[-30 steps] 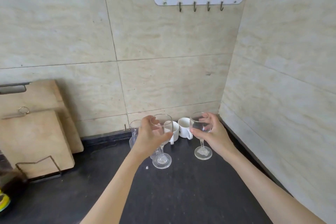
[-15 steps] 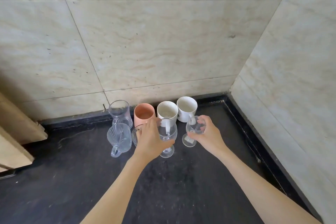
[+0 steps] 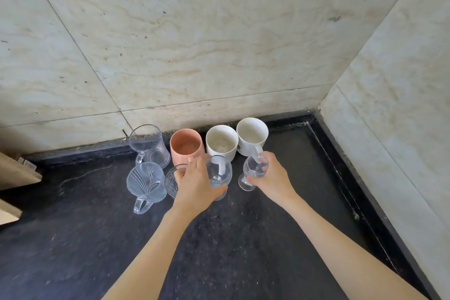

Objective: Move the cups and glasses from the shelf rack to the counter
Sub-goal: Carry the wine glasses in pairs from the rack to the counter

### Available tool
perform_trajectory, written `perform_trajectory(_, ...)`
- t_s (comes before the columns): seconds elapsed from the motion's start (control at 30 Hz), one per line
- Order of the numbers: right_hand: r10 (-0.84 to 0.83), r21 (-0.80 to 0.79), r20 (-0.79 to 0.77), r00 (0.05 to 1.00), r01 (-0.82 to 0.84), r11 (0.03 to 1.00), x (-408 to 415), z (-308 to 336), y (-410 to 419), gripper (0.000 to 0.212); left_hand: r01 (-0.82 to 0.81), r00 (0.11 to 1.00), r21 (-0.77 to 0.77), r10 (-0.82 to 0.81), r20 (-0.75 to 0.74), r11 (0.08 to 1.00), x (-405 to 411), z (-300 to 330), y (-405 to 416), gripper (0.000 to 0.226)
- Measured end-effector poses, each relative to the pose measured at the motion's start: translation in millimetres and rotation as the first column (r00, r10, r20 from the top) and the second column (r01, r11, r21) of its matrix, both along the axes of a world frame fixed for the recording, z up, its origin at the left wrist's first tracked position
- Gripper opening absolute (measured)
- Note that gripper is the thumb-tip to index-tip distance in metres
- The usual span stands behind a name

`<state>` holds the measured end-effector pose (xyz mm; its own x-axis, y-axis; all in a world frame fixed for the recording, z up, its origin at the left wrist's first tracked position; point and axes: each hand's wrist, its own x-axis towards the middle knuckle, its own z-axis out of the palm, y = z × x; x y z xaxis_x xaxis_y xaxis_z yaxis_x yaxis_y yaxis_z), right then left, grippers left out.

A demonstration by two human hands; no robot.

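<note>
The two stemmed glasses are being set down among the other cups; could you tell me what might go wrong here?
The left hand holds its stemmed glass tight beside a patterned tumbler and a white mug, so they could clink or chip. The right hand holds a tilted glass whose foot may land unevenly and tip. The left wrist could knock the ribbed glass mug when withdrawing.

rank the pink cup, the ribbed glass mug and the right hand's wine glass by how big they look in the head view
1. ribbed glass mug, largest with its handle
2. pink cup, close behind; the mug sits nearer the camera, so this order is unsure
3. wine glass in the right hand, clearly smallest
</note>
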<state>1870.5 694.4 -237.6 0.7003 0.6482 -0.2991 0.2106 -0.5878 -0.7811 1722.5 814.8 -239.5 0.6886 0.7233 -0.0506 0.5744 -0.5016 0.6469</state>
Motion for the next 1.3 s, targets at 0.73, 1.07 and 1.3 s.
perform_trajectory(0.73,0.411,0.001,0.553,0.724,-0.494,0.869,-38,113,-80,0.057,-0.143,0.978,0.444,0.195,-0.072,0.884,-97,95,-100,0.066)
perform_trajectory(1.07,0.611,-0.133,0.741,0.28,-0.83,0.542,-188,193,-133,0.067,-0.465,0.803,0.56,0.593,-0.059,0.686,-251,172,-242,0.064)
perform_trajectory(1.3,0.653,-0.16,0.758,0.019,-0.964,0.214,-350,211,-172,0.067,-0.678,0.55,0.562,0.834,-0.041,0.475,-406,193,-361,0.062)
